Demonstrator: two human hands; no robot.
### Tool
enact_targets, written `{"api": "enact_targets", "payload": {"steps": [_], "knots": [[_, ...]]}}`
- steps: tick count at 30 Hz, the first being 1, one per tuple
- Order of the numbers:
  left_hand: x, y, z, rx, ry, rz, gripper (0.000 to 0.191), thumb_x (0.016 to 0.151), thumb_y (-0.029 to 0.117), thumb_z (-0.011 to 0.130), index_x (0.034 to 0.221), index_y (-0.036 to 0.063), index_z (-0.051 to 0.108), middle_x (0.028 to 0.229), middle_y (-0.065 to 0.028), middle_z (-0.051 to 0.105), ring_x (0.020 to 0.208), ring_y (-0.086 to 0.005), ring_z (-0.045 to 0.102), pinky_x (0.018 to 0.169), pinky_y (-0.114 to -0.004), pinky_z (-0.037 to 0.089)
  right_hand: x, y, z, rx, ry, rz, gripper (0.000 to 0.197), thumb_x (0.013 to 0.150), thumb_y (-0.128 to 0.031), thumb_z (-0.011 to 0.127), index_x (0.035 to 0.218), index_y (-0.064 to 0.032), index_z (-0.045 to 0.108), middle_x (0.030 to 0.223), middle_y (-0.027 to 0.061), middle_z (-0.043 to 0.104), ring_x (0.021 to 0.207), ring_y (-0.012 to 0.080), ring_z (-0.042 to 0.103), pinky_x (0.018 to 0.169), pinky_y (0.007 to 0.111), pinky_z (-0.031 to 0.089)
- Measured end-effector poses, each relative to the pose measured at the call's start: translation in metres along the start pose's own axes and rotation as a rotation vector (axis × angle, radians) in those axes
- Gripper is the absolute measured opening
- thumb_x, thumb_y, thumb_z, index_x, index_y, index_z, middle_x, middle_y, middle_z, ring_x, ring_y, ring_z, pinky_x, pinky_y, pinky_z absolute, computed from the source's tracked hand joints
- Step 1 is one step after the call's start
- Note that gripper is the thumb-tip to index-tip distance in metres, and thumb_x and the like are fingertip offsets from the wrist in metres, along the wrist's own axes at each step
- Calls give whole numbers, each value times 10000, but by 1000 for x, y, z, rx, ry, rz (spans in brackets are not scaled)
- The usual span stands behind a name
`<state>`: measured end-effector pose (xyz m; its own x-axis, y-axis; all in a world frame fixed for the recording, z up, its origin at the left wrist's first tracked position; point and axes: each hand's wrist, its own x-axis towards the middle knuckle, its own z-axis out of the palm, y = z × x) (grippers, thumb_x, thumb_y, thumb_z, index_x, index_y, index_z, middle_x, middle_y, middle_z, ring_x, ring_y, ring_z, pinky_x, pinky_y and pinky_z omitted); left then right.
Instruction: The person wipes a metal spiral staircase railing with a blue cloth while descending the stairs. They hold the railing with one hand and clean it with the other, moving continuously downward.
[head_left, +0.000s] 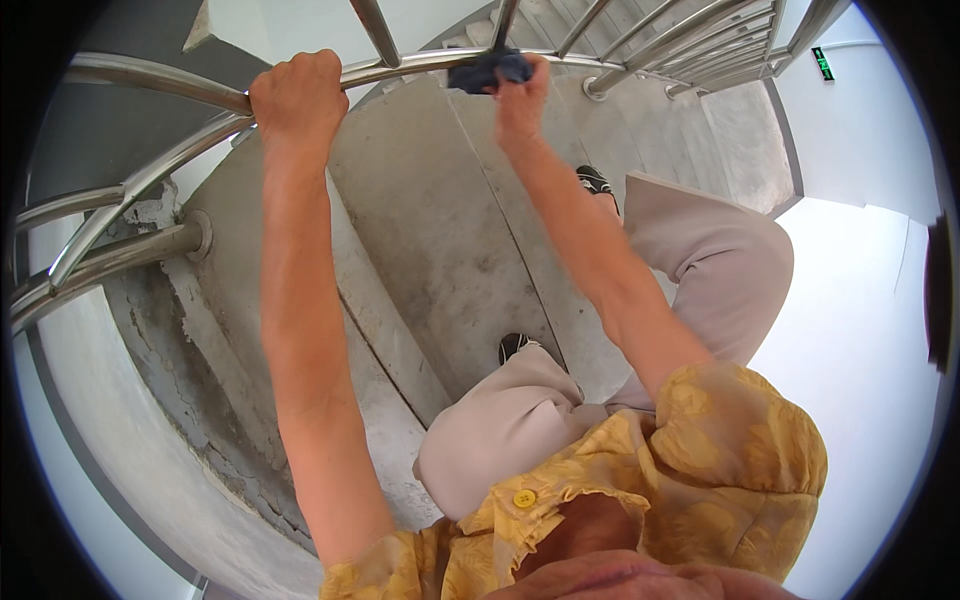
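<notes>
My left hand (301, 96) is wrapped around a steel bar of the stair railing (172, 77), its knuckles facing up. Farther along the railing, my right hand (520, 97) grips a dark blue cloth (480, 71). The cloth lies against the lower rail (424, 58), close to the foot of an upright baluster (505, 21). Part of the cloth is hidden behind my fingers, and it looks slightly blurred. Both arms reach forward over the concrete steps.
Concrete stairs (420, 180) lie under my feet, one black shoe (517, 345) on a step and another shoe (594, 180) farther off. A thick railing post (150, 247) meets the steps at left. A green lit sign (823, 65) hangs on the right-hand wall (862, 135).
</notes>
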<state>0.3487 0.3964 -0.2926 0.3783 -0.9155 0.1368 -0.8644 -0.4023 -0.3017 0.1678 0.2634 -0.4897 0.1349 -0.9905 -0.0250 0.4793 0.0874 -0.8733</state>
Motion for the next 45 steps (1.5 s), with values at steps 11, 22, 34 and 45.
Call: {"api": "enact_targets", "payload": {"steps": [11, 22, 34, 45], "knots": [[-3, -2, 4, 43, 95, -27, 86, 781, 70, 713, 730, 140, 712, 734, -60, 731, 756, -256, 752, 628, -373, 544, 71, -171, -15, 263, -7, -311, 223, 945, -66, 736, 1135, -119, 632, 1063, 23, 679, 917, 160, 641, 701, 308, 527], [-11, -4, 12, 42, 186, -59, 128, 766, 81, 728, 704, 174, 665, 676, -17, 672, 692, -207, 707, 596, -361, 469, 32, -104, 66, -703, -246, -987, 239, 872, -126, 748, 1029, -42, 589, 934, 160, 582, 914, 383, 534, 810, 438, 434], [-5, 10, 16, -22, 132, -65, 113, 753, 86, 721, 711, 182, 679, 704, -44, 696, 736, -230, 724, 681, -354, 471, 51, -221, 93, -812, -542, -642, 508, 883, -187, 775, 1300, -16, 542, 960, 167, 709, 871, 358, 705, 769, 430, 546], [-12, 6, 19, -18, 194, -30, 139, 741, 62, 702, 689, 166, 626, 655, -36, 653, 686, -214, 700, 634, -373, 458, 56, -250, 143, -706, -134, -1119, 386, 951, -155, 762, 1238, 42, 595, 865, 13, 661, 772, 121, 597, 718, 255, 505]]}}
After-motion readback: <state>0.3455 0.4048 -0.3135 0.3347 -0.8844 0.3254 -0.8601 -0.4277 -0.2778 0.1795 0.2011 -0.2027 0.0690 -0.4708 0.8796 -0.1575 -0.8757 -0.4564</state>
